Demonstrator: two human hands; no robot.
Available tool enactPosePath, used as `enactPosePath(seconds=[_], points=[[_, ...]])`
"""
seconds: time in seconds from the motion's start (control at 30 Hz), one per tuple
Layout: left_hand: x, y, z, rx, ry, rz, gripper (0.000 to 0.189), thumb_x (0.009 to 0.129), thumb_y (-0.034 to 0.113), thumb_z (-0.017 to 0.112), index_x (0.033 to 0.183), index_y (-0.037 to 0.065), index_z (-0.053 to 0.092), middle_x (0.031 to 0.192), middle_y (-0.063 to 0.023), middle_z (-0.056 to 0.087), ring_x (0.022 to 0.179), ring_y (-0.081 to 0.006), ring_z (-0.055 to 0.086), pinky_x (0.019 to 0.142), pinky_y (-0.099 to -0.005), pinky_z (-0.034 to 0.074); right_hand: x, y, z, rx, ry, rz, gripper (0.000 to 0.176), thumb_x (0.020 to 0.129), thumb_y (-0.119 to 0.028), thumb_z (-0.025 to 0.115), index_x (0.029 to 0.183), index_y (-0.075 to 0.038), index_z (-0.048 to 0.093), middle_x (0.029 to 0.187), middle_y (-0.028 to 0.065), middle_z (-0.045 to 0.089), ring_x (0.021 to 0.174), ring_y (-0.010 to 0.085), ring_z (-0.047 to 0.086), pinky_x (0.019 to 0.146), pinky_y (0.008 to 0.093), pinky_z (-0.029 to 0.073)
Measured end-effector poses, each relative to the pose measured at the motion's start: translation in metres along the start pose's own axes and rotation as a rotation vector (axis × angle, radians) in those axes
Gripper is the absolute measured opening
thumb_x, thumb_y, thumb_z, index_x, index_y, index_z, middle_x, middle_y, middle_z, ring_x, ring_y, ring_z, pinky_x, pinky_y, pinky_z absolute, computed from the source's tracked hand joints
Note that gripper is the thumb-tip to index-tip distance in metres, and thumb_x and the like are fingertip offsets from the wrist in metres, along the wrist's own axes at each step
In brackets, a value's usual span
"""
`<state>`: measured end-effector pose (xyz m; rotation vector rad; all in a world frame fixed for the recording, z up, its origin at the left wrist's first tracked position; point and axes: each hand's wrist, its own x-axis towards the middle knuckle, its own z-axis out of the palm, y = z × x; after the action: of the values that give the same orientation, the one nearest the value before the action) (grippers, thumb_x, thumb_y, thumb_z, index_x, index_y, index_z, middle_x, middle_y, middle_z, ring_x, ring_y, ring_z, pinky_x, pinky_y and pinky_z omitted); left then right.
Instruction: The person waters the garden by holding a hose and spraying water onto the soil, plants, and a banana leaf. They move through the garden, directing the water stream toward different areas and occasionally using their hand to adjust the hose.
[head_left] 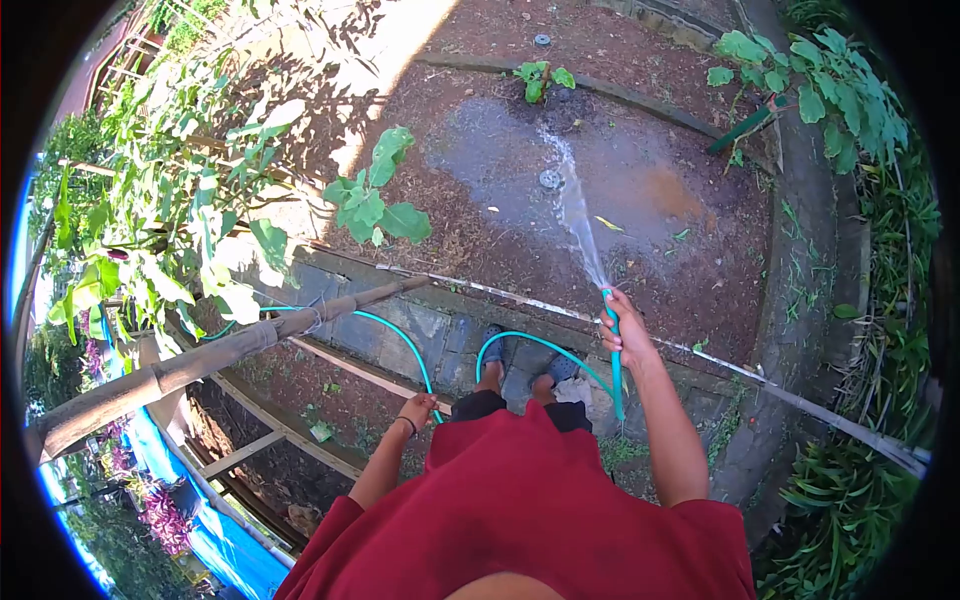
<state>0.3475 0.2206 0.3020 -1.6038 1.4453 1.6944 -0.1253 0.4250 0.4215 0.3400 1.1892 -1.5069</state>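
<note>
My right hand (pixel 626 330) is closed around a green garden hose (pixel 510 335) near its open end, which points away from me. Water (pixel 577 210) streams from it onto the soil, landing near a small leafy plant (pixel 543 80). From the right hand the hose hangs down, then loops leftward past my feet. My left hand (pixel 417 410) is low at my left side, fingers curled, with another stretch of hose passing right beside the fingertips. Whether those fingers grip anything is hard to make out. Wet, puddled soil (pixel 640 150) surrounds the stream.
A thick bamboo pole (pixel 200 365) slants across the left. A thin pale pole (pixel 500 292) runs along the bed's near edge. Leafy plants (pixel 372 200) grow at left, with others (pixel 840 95) at upper right. I stand on a paved strip (pixel 400 325).
</note>
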Motion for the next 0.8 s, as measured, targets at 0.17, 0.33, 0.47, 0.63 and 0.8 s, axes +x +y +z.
enactPosePath(seconds=[0.17,0.33,0.47,0.63,0.8], points=[[0.002,-0.005,0.004,0.002,-0.023,-0.013,0.044,0.098,0.042,0.050,0.124,0.007,0.055,0.099,-0.0043,0.068,0.062,-0.0089,0.055,0.056,-0.0236,0.048,0.003,-0.012,0.053,-0.265,-0.213,0.113,0.028,0.100,-0.026,0.046,0.127,-0.018,0.043,0.065,-0.0018,0.039,0.038,0.0043,0.028,0.032,0.0210,0.021],[0.000,0.000,0.013,0.066,0.011,0.002,0.044,0.098,0.041,0.050,0.123,0.006,0.054,0.100,-0.0055,0.069,0.065,-0.0091,0.058,0.056,-0.0237,0.048,0.020,-0.024,0.069,-0.240,-0.229,0.055,0.025,0.102,-0.026,0.042,0.125,-0.018,0.043,0.064,-0.0027,0.038,0.037,0.0041,0.026,0.031,0.0213,0.019],[-0.006,0.009,0.015,0.044,0.012,-0.023,0.040,0.098,0.036,0.051,0.120,0.002,0.057,0.099,-0.0074,0.068,0.082,-0.0157,0.063,0.066,-0.0289,0.051,0.024,-0.027,0.076,-0.313,-0.187,0.097,0.024,0.102,-0.025,0.041,0.124,-0.019,0.043,0.063,-0.0029,0.037,0.037,0.0040,0.026,0.032,0.0210,0.019],[-0.006,0.007,0.014,0.017,0.005,-0.028,0.040,0.098,0.036,0.052,0.119,0.003,0.057,0.098,-0.0068,0.067,0.082,-0.0155,0.062,0.066,-0.0290,0.050,0.032,-0.025,0.067,-0.235,-0.197,0.042,0.031,0.099,-0.027,0.047,0.129,-0.018,0.042,0.064,-0.0024,0.039,0.038,0.0051,0.026,0.032,0.0225,0.018],[-0.003,0.008,0.013,-0.028,0.014,-0.083,0.037,0.097,0.035,0.054,0.115,0.004,0.059,0.095,-0.0061,0.066,0.081,-0.0147,0.060,0.065,-0.0292,0.050,0.026,-0.026,0.070,-0.340,-0.207,0.096,0.032,0.099,-0.027,0.047,0.130,-0.018,0.041,0.064,-0.0025,0.038,0.038,0.0049,0.026,0.032,0.0226,0.019]])
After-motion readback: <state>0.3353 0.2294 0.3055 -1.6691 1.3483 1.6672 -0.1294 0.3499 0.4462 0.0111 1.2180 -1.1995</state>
